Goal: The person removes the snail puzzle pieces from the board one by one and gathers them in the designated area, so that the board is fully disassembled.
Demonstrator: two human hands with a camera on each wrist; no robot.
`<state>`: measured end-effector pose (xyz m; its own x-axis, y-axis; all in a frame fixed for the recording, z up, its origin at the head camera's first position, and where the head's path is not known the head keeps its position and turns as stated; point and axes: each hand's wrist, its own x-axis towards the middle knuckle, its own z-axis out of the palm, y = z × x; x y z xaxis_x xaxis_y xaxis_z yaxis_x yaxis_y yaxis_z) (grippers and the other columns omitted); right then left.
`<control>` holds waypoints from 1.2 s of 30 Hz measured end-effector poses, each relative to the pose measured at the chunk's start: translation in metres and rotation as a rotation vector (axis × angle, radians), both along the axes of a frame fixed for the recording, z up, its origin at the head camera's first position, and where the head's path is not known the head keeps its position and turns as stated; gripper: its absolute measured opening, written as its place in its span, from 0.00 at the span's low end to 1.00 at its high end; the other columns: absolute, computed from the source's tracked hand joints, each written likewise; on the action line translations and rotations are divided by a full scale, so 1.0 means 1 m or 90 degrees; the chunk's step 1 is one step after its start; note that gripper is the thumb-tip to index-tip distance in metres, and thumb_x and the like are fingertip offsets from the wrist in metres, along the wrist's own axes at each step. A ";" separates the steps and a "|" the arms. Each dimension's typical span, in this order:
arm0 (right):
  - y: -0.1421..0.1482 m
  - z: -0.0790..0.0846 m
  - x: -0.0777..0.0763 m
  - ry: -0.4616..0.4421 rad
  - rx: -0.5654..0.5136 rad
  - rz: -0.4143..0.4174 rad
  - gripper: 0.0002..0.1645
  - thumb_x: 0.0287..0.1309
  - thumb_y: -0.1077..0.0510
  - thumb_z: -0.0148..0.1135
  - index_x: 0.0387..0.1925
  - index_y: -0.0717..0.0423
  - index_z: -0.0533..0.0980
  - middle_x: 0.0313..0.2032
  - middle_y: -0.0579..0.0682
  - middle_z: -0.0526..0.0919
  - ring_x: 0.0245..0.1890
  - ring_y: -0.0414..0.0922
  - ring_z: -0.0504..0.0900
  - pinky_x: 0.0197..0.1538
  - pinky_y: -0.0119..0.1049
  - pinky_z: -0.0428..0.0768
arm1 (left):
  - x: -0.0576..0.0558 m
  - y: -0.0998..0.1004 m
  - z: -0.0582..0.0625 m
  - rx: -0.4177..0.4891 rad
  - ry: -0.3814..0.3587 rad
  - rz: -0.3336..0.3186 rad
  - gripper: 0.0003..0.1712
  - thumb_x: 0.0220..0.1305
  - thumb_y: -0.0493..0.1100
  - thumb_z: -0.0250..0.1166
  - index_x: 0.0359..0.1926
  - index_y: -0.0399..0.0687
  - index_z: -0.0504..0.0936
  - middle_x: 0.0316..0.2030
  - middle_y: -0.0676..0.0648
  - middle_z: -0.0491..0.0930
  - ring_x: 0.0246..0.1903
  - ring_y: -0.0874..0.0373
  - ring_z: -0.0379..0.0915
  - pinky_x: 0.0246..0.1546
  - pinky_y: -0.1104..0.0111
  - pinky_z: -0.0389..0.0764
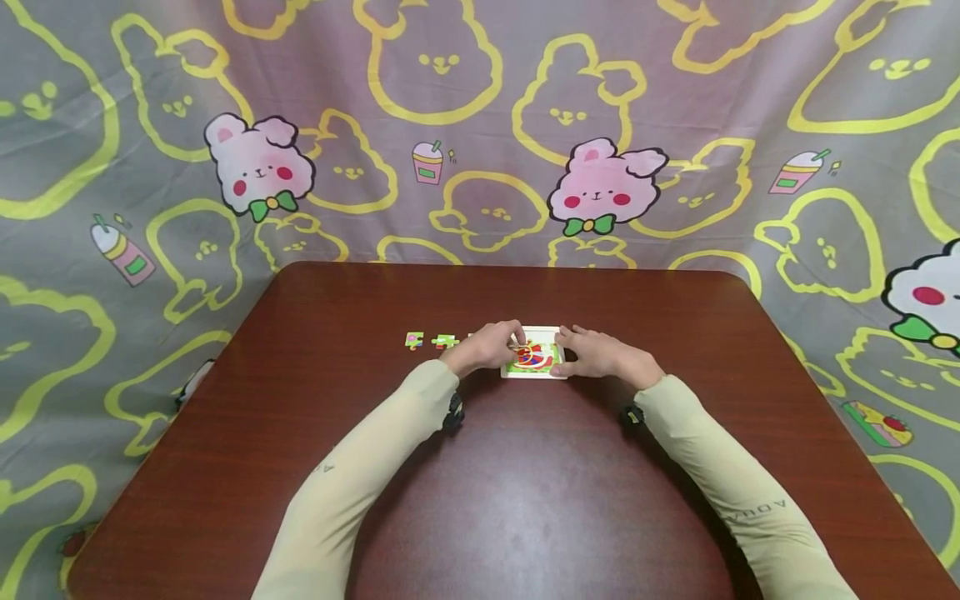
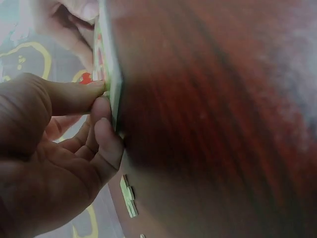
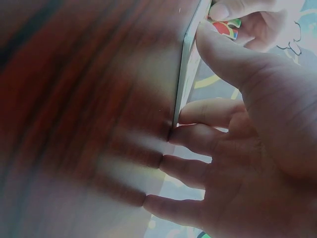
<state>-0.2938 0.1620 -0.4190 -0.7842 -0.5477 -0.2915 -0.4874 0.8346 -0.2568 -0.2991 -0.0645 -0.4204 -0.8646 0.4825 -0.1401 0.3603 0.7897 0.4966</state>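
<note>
My left hand [image 1: 491, 343]: thumb and finger drawn together in a pinch on a small puzzle piece [image 3: 227, 28], red and green, standing tilted over the board; exactly how much of it is gripped I cannot tell. The hand is at the left edge of the puzzle board [image 1: 532, 376], other fingers curled beside the rim.

My right hand [image 1: 600, 354]: fingers spread and fairly straight, gripping nothing. Thumb at the board's near right edge, forefinger by its far right corner, remaining fingertips down toward the table [image 1: 510, 508]. The board lies between my two hands, white-rimmed, with a red, blue and green picture inside.

Farther left, beyond my left wrist: one loose piece [image 1: 445, 341], then another [image 1: 414, 340], apart from each other. Behind the table, a curtain [image 1: 465, 92] with rabbit faces.
</note>
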 end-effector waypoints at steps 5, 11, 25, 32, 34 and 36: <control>0.000 0.001 0.000 0.002 0.001 0.003 0.46 0.64 0.40 0.60 0.73 0.63 0.57 0.74 0.66 0.53 0.74 0.66 0.50 0.71 0.61 0.57 | 0.000 0.003 -0.001 -0.049 0.034 0.011 0.11 0.59 0.37 0.66 0.44 0.45 0.79 0.43 0.45 0.81 0.41 0.54 0.74 0.45 0.64 0.75; 0.000 0.002 -0.001 0.001 -0.002 0.002 0.46 0.64 0.40 0.60 0.73 0.61 0.58 0.74 0.66 0.53 0.74 0.66 0.50 0.71 0.61 0.58 | -0.001 0.003 0.000 -0.053 0.051 0.023 0.10 0.59 0.41 0.68 0.42 0.48 0.81 0.41 0.48 0.82 0.40 0.55 0.75 0.42 0.65 0.75; -0.001 0.001 0.001 -0.012 -0.004 -0.005 0.48 0.63 0.38 0.60 0.73 0.61 0.57 0.75 0.65 0.52 0.75 0.65 0.50 0.71 0.60 0.58 | 0.002 -0.003 0.008 -0.013 0.031 0.011 0.10 0.62 0.42 0.64 0.44 0.49 0.82 0.39 0.49 0.83 0.32 0.58 0.73 0.34 0.71 0.72; -0.002 0.003 0.001 -0.007 0.003 -0.008 0.47 0.63 0.39 0.60 0.73 0.60 0.58 0.75 0.64 0.53 0.75 0.65 0.50 0.72 0.60 0.57 | 0.001 -0.021 0.019 0.067 -0.018 0.028 0.10 0.68 0.42 0.59 0.46 0.44 0.82 0.35 0.44 0.86 0.26 0.59 0.82 0.30 0.73 0.75; -0.001 0.003 0.002 -0.007 0.002 -0.008 0.47 0.63 0.39 0.60 0.73 0.61 0.58 0.75 0.64 0.53 0.75 0.65 0.50 0.72 0.59 0.56 | 0.002 -0.028 0.021 0.080 -0.039 0.037 0.11 0.70 0.43 0.57 0.47 0.44 0.82 0.37 0.43 0.87 0.29 0.55 0.83 0.31 0.72 0.75; -0.001 0.003 0.002 -0.008 0.000 -0.007 0.47 0.63 0.39 0.61 0.73 0.61 0.58 0.75 0.64 0.52 0.75 0.64 0.50 0.72 0.59 0.56 | 0.002 -0.034 0.023 0.095 -0.058 0.046 0.12 0.72 0.44 0.56 0.47 0.43 0.82 0.39 0.43 0.87 0.32 0.51 0.84 0.31 0.70 0.75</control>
<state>-0.2913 0.1610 -0.4157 -0.7866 -0.5387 -0.3018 -0.4743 0.8401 -0.2633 -0.2967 -0.0987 -0.3976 -0.8848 0.4409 -0.1506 0.2534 0.7268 0.6384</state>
